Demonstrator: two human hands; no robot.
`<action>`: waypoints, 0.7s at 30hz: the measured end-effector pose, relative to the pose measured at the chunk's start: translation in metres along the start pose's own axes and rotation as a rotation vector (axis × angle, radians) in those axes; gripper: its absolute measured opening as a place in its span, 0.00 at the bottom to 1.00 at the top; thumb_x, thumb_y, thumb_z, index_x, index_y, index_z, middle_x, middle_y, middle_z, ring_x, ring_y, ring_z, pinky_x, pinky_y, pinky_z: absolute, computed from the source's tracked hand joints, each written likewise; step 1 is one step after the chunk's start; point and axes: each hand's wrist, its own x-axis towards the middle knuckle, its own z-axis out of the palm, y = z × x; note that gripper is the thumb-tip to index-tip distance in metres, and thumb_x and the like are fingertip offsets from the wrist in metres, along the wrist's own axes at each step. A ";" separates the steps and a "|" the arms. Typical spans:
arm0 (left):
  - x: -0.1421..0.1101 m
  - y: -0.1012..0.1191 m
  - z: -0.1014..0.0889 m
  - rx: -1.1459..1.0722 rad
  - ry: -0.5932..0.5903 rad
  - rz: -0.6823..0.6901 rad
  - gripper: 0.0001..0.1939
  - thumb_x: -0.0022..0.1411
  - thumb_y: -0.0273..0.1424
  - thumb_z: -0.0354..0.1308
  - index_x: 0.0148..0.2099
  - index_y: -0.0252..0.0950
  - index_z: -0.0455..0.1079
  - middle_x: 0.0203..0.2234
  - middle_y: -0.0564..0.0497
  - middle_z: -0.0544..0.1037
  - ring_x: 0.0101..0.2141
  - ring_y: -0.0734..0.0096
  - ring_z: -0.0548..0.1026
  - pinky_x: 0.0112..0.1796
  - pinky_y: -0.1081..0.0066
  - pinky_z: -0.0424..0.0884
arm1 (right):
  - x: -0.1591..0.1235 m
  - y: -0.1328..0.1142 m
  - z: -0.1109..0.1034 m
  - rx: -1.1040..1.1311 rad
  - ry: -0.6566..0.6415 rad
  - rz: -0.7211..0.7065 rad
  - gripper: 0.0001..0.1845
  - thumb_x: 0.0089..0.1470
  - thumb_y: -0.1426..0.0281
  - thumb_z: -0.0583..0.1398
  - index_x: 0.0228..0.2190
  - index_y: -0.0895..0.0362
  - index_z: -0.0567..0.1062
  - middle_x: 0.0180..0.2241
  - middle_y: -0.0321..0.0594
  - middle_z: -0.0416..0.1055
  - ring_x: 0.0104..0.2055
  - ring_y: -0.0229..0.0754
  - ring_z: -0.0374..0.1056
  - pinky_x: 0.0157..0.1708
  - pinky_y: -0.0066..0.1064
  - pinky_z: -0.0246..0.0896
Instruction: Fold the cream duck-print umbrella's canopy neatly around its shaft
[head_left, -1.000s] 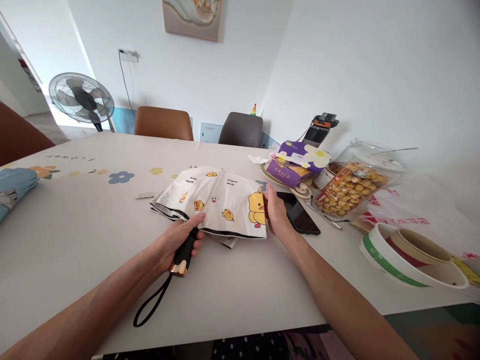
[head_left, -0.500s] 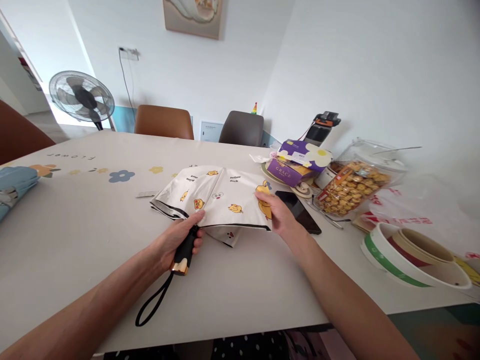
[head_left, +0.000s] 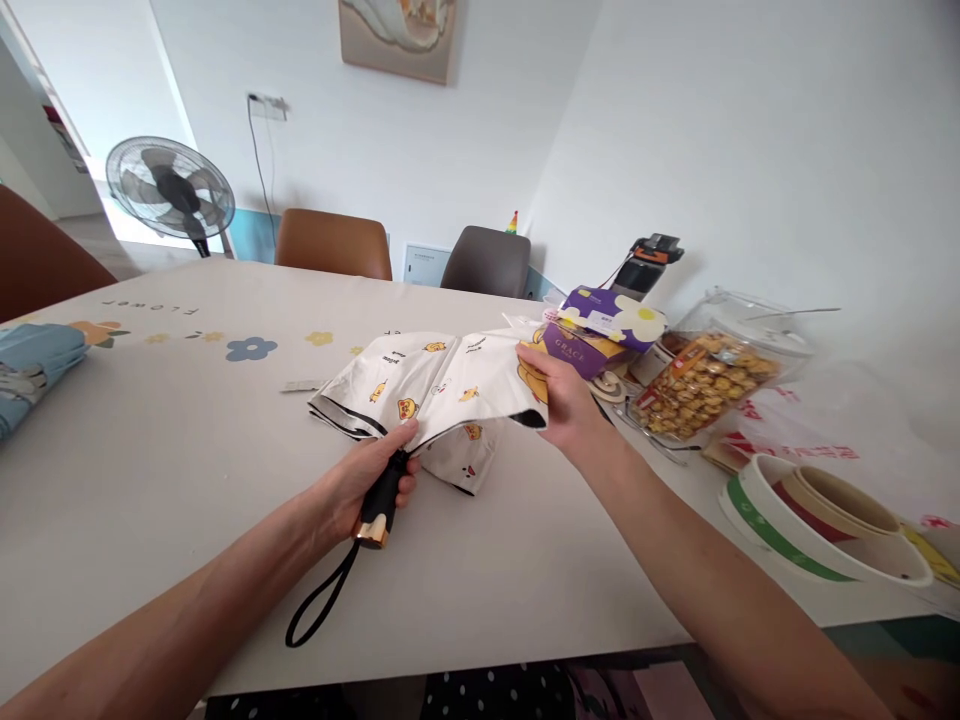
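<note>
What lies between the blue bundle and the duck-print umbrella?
In the head view, a small pale slip lies on the tabletop between the blue bundle and the duck-print umbrella.

Your umbrella canopy (head_left: 424,385) reads white, printed with yellow ducks and black lettering, edged in black; your umbrella handle (head_left: 382,492) is black with a gold-toned end, its strap (head_left: 319,612) plain black. Under these you have an off-white tabletop (head_left: 225,530), patterned with blue, yellow and orange flowers. Left: light-blue bundle (head_left: 37,365). Far: one tan-brown chair (head_left: 334,245), one dark-grey chair (head_left: 487,262). Right: purple box (head_left: 581,350); nearer you, white bowl (head_left: 787,540), green band. Your clothing (head_left: 495,692): black, white polka dots.
</note>
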 end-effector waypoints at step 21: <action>0.001 0.004 -0.003 -0.129 -0.104 -0.071 0.09 0.52 0.35 0.53 0.29 0.34 0.61 0.19 0.55 0.64 0.16 0.80 0.62 0.16 0.77 0.61 | 0.068 0.037 0.108 -0.042 -0.165 0.099 0.07 0.53 0.71 0.51 0.31 0.56 0.69 0.22 0.40 0.71 0.30 0.43 0.72 0.29 0.35 0.70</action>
